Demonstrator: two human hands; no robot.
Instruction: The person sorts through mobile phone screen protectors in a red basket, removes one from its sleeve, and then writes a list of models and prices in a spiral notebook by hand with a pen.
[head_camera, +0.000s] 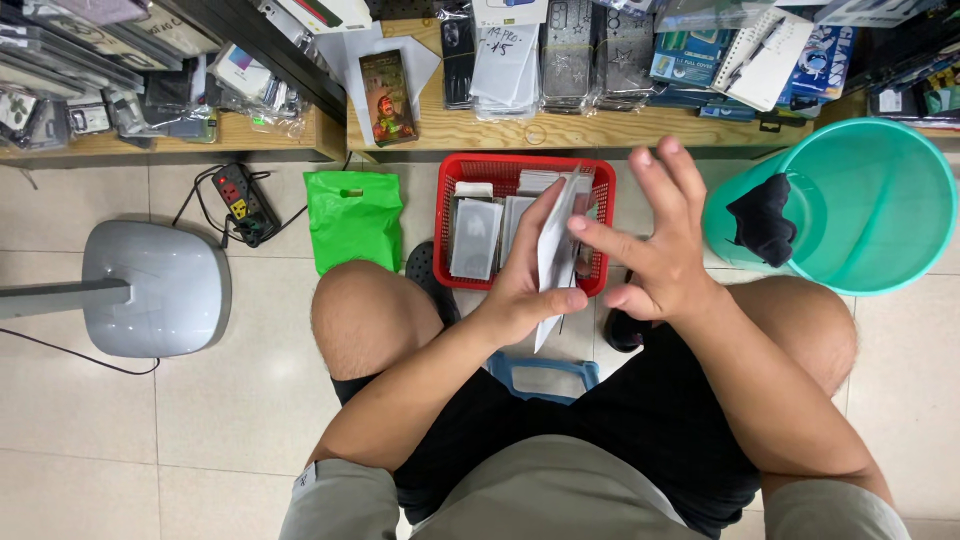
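Observation:
My left hand (528, 285) grips a thin stack of flat white packets (556, 245), held edge-up above my lap. Spread open just to the right of the stack, my right hand (655, 235) has its index finger touching the packets' upper edge. Behind both hands a red plastic basket (470, 170) stands on the floor, holding more flat packets in clear sleeves. I am seated with bare knees apart and black shorts.
A teal bucket (880, 215) with a black cloth (765, 215) over its rim stands at right. A green plastic bag (352, 215), a power strip (238, 195) and a grey fan base (150, 285) lie left. Low wooden shelves (590, 130) carry packaged goods. A blue handle (540, 368) shows between my knees.

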